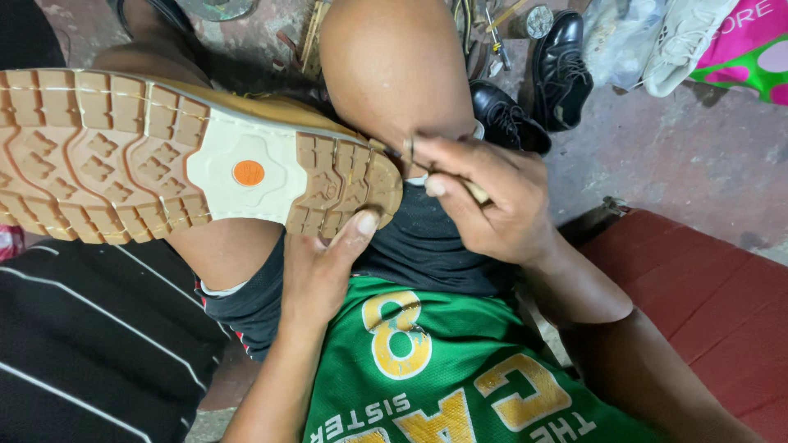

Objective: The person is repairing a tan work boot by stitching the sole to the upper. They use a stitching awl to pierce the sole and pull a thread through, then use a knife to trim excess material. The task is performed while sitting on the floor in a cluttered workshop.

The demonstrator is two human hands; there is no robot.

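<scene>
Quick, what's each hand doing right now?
Left hand: open, thumb pressed against the heel of the tan lug-soled rubber boot sole.
Right hand: fingers shut on a thin metal tool with a pale handle at the sole's edge.

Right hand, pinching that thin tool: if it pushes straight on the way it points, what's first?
Likely the heel edge of the tan lugged rubber boot sole; the right hand points left, tool tip about at the rim, though depth is unclear.

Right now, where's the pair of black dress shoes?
Head view, upper right of centre: the black dress shoes sit on the floor just beyond the right hand, left of the white sneaker.
</scene>
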